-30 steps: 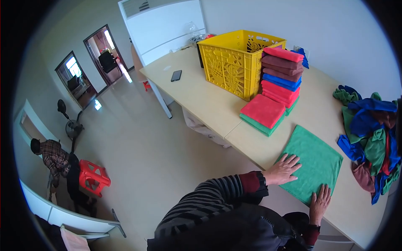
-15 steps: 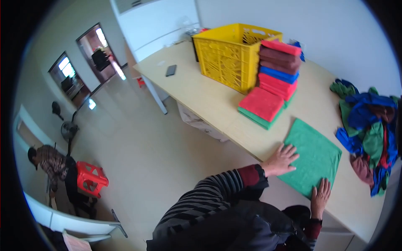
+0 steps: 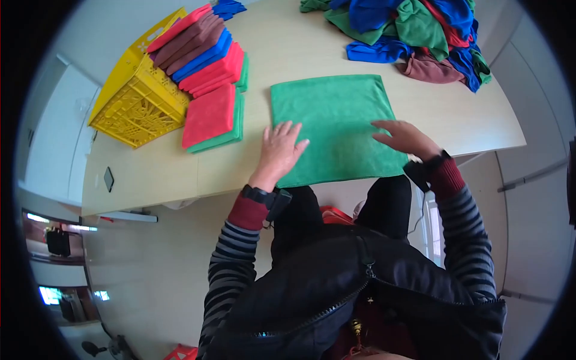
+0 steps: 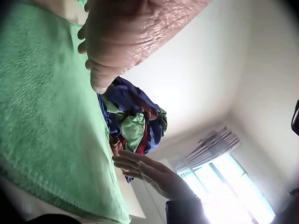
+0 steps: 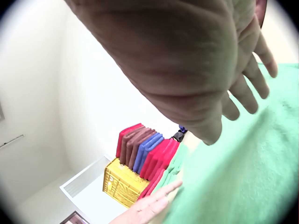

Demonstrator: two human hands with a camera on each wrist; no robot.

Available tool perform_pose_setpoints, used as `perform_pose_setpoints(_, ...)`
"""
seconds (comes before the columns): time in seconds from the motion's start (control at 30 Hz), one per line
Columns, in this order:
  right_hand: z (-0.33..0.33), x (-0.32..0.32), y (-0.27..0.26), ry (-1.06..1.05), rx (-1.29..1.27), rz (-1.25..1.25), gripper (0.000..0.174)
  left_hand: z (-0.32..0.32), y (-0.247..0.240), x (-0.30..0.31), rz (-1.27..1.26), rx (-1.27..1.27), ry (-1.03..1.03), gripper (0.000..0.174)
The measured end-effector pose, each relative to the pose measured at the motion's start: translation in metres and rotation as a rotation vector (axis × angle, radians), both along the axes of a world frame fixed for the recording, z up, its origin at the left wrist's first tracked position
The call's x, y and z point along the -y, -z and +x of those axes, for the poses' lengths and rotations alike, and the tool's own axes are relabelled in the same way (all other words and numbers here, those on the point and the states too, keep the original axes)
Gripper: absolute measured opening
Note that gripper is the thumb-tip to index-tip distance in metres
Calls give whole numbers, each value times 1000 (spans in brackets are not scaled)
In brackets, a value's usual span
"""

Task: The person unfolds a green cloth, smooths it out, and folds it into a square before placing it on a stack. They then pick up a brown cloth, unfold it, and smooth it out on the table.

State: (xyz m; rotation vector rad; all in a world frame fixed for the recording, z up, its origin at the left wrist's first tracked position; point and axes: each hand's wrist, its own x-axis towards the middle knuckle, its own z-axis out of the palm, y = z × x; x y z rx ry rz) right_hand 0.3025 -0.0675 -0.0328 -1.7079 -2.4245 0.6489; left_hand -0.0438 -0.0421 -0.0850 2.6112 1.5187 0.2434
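Note:
A green towel (image 3: 336, 120) lies spread flat at the table's front edge, its near hem overhanging slightly. Over its left side is my left hand (image 3: 278, 155), fingers extended and a little apart, gripping nothing. My right hand (image 3: 409, 139) hovers at the towel's right side, fingers straight and pointing inward across it. In the right wrist view, the palm of that hand (image 5: 187, 70) shows above the green fabric. Left of the towel sits a short folded stack, a red towel (image 3: 210, 115) on top of green ones.
Behind the short stack stands a tall pile of folded towels (image 3: 207, 51) in red, brown, blue and green, beside a yellow crate (image 3: 141, 111). Loose crumpled cloths (image 3: 414, 33) lie heaped at the back right. A phone (image 3: 108, 179) rests on the table's left part.
The head view has swung right and down, centring the towel. Both hands lay on the towel before; the right hand is now raised off it. The towel stays spread flat.

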Motion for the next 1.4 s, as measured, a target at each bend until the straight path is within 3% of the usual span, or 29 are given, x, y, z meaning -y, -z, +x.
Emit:
perform_pose_setpoints(0.13, -31, -80, 27, -80, 77, 313, 59, 16, -8, -55, 98, 47, -1, 58)
perform_pose_setpoints(0.2, -58, -108, 33, -20, 203, 294, 65, 26, 10, -90, 182, 41, -11, 57)
perform_pose_setpoints(0.43, -115, -168, 72, -8, 221, 296, 72, 50, 48, -166, 231, -4, -29, 57)
perform_pose_setpoints(0.67, -81, -183, 84, 22, 227, 253, 74, 42, 53, -171, 164, -27, -63, 60)
perform_pose_setpoints(0.93, -8, -172, 84, 233, 266, 278, 71, 31, 58, -170, 184, -13, -185, 67)
perform_pose_setpoints(1.13, 30, -153, 92, 361, 250, 264, 71, 13, 56, -160, 165, 21, -252, 69)
perform_pose_setpoints(1.3, 52, -118, 66, 429, 287, 151, 70, 1, 55, -151, 143, 36, -286, 68)
perform_pose_setpoints(1.4, 40, -99, 70, 458, 308, 248, 70, -3, 48, -122, 214, -7, -228, 68)
